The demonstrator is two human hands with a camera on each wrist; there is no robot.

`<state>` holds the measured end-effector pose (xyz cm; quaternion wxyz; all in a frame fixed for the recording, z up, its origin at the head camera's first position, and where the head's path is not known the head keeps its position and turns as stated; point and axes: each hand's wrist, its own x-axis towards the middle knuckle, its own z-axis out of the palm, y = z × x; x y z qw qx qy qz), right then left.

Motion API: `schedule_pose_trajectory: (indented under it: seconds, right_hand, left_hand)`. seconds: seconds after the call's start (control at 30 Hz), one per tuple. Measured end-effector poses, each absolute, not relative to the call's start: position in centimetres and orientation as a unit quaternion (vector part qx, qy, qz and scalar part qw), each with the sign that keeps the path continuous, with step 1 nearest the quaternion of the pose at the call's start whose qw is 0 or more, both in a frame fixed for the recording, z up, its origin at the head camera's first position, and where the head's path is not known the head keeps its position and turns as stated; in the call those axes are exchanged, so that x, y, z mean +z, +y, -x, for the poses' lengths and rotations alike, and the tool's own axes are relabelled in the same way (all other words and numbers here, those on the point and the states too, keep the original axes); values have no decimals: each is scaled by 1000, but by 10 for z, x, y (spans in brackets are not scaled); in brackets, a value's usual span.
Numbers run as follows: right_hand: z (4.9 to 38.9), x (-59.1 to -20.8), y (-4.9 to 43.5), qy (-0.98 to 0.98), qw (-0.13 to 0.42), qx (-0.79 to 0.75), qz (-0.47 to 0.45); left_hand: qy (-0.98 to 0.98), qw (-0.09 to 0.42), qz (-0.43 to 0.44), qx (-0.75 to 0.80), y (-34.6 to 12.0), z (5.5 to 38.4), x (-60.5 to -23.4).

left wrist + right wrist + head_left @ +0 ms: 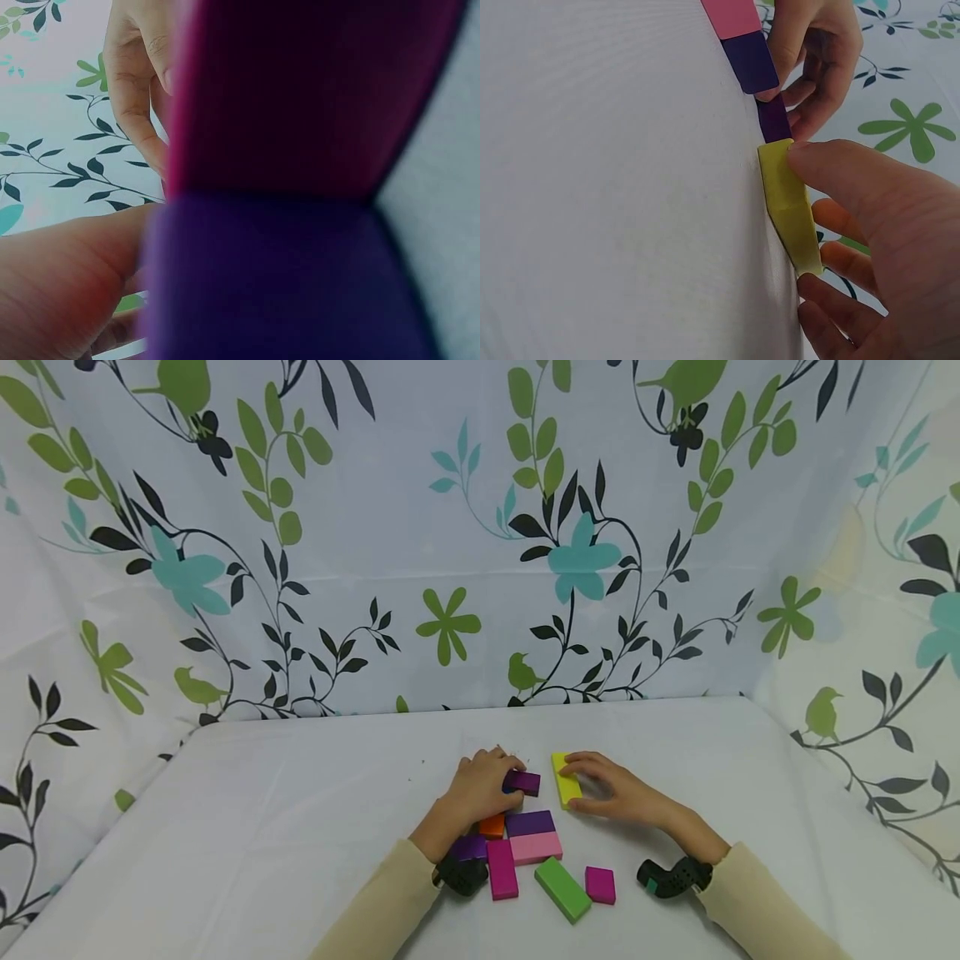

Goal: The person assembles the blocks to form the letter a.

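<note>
**Left hand and right hand each grip a block**

A white cloth backdrop, printed with green, black and teal leaves, birds and flowers, stands behind a white-covered table. Two beige sleeves reach in from the near edge.

The left hand is partly closed, with thumb and curled fingers around a dark purple block toward the far part of the cluster. The right hand is spread wider, thumb and fingertips bent onto a yellow block, which lies just right of the dark purple one, a narrow gap between them.

Each wrist carries a black device.

Nearer the person lie more blocks. A green block sits slantwise; a long magenta block stands to its left. A pink block touches a purple block along its far side. A violet block and an orange block are partly hidden by the left arm. The smallest, a short magenta block, lies just right of the green one.
</note>
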<state>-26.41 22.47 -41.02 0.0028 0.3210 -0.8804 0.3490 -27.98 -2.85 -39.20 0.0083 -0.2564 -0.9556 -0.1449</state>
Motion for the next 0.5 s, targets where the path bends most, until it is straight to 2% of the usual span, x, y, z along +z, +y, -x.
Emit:
schedule_pose_trajectory:
  seconds: [0.5]
  right_hand:
    - [267,-416,229,-878,3,351,-325]
  left_hand:
    - [-955,17,253,-156,-27,279,-392]
